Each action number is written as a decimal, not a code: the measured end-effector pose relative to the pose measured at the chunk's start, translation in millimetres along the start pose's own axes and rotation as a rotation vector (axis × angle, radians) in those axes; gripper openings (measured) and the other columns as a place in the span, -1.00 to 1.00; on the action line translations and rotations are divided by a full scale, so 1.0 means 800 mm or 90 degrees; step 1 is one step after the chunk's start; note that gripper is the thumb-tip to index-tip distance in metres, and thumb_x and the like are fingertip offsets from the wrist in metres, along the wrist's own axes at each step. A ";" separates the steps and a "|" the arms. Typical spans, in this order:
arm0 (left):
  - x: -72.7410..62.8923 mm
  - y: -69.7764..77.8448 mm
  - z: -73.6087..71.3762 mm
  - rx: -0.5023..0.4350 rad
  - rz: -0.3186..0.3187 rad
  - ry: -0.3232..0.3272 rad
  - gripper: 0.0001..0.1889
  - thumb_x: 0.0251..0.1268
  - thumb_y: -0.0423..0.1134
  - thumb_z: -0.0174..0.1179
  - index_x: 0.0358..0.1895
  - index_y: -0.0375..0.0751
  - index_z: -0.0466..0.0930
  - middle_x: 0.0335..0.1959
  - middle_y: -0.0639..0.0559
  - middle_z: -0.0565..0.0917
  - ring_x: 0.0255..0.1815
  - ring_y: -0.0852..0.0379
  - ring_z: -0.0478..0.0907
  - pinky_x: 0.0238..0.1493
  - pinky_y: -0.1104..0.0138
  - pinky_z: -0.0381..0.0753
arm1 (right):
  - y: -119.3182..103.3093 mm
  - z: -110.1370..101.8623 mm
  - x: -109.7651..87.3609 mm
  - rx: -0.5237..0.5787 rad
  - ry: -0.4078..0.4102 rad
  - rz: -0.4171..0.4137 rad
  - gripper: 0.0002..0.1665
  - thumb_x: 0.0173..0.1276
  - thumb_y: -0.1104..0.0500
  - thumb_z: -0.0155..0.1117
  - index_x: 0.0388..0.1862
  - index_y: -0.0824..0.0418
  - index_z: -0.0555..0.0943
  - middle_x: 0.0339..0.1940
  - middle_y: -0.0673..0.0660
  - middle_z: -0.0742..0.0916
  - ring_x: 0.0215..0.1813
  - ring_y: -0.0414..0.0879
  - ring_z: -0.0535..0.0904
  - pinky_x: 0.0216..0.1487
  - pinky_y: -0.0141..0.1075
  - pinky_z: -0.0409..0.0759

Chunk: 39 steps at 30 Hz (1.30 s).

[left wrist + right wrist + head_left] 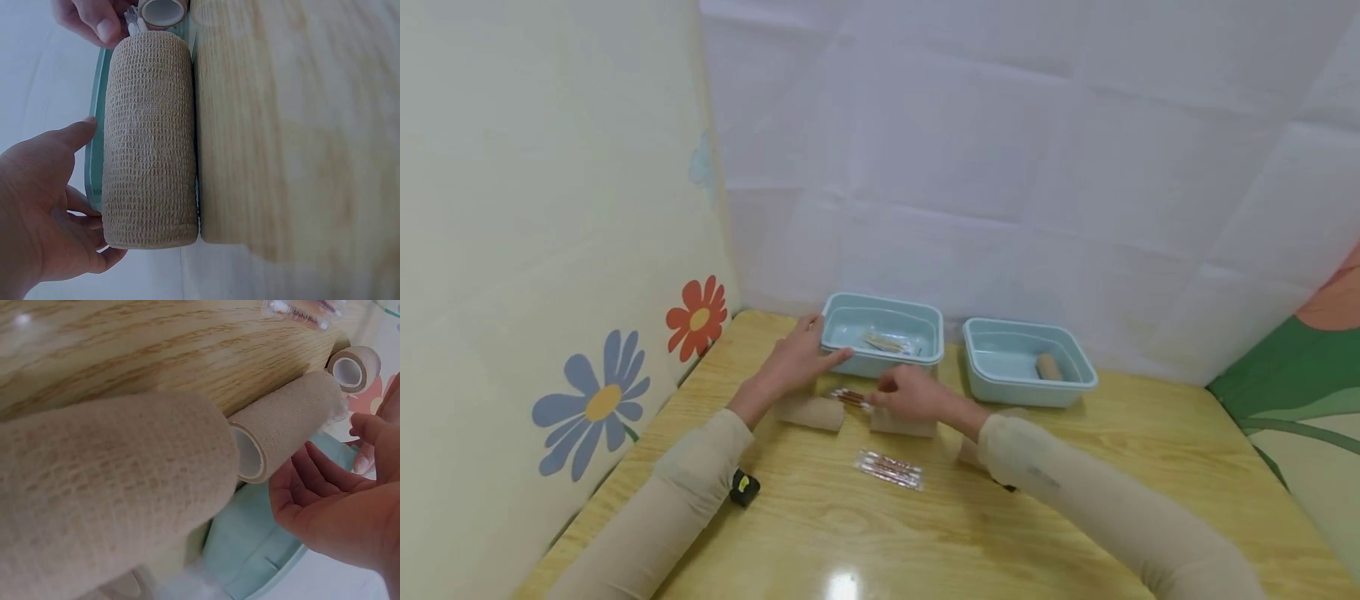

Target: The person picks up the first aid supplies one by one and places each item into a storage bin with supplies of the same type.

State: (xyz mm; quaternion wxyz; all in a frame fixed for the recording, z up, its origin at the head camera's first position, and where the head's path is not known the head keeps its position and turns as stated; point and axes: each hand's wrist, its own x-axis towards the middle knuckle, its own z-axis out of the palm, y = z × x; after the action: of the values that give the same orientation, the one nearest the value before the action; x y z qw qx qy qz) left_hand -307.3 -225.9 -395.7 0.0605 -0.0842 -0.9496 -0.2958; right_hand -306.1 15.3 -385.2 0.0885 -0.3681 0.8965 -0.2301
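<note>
My right hand (pixel 910 392) pinches one end of a clear packet of brown cotton swabs (pixel 848 397) in front of the left light-blue bin (pixel 883 364). My left hand (pixel 793 358) rests on that bin's left end, thumb along the front rim. Its fingers lie loosely bent by the corner in the left wrist view. A beige bandage roll (pixel 811 413) lies below the left hand. Another roll (pixel 902 425) lies under the right hand, its hollow core showing in the right wrist view. A second swab packet (pixel 889 469) lies flat nearer to me.
A packet of pale sticks (pixel 886 343) lies inside the left bin. To its right stands another light-blue bin (pixel 1030 395), holding a small beige roll (pixel 1048 367). A further bandage roll (pixel 972 452) is partly hidden by my right forearm. White sheeting (pixel 985 167) hangs behind the wooden table (pixel 820 533).
</note>
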 end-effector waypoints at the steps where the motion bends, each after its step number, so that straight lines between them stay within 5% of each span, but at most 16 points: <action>1: 0.000 0.000 0.000 0.002 0.001 0.000 0.03 0.44 0.26 0.16 0.59 -0.48 -0.06 0.54 -0.42 0.07 0.44 -0.40 0.22 0.37 -0.30 0.13 | 0.000 0.001 0.000 0.012 -0.003 0.008 -0.67 0.52 -0.01 0.28 -0.31 0.20 0.74 -0.52 -0.03 0.69 -0.46 -0.19 0.54 -0.36 -0.30 0.54; 6: 0.000 0.000 0.002 0.006 -0.002 -0.005 0.03 0.44 0.27 0.15 0.59 -0.48 -0.08 0.54 -0.42 0.07 0.44 -0.40 0.21 0.37 -0.31 0.12 | 0.001 0.004 0.001 0.054 -0.011 0.033 -0.62 0.52 -0.03 0.26 -0.41 0.17 0.75 -0.69 -0.06 0.57 -0.60 -0.22 0.41 -0.52 -0.34 0.42; 14: 0.002 0.000 0.002 0.015 0.000 -0.003 0.04 0.44 0.28 0.14 0.59 -0.46 -0.08 0.53 -0.42 0.10 0.41 -0.39 0.26 0.35 -0.29 0.19 | 0.004 0.009 0.007 0.078 -0.015 0.058 -0.57 0.51 -0.11 0.26 -0.47 0.13 0.74 -0.68 -0.08 0.56 -0.58 -0.23 0.41 -0.51 -0.34 0.41; 20: 0.004 0.002 0.002 0.016 0.005 -0.002 0.03 0.43 0.29 0.15 0.59 -0.46 -0.05 0.52 -0.41 0.12 0.40 -0.36 0.29 0.34 -0.28 0.21 | 0.000 0.008 0.008 0.089 -0.032 0.084 -0.63 0.48 -0.11 0.30 -0.29 0.15 0.79 -0.57 -0.03 0.66 -0.51 -0.20 0.48 -0.44 -0.31 0.48; 39: 0.002 0.001 -0.001 0.027 -0.002 -0.004 0.04 0.42 0.30 0.15 0.57 -0.49 -0.03 0.52 -0.43 0.12 0.41 -0.37 0.27 0.34 -0.28 0.20 | -0.005 0.011 0.021 0.145 0.011 0.042 -0.87 0.38 0.19 0.42 -0.23 0.25 0.78 -0.40 -0.04 0.75 -0.36 -0.21 0.59 -0.30 -0.35 0.56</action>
State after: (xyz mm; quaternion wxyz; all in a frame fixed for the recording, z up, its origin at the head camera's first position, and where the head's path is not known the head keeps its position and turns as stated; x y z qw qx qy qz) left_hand -308.8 -225.6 -394.2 0.0587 -0.0822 -0.9559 -0.2758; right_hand -312.6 -1.9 -390.9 0.1298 -0.3241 0.8768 -0.3306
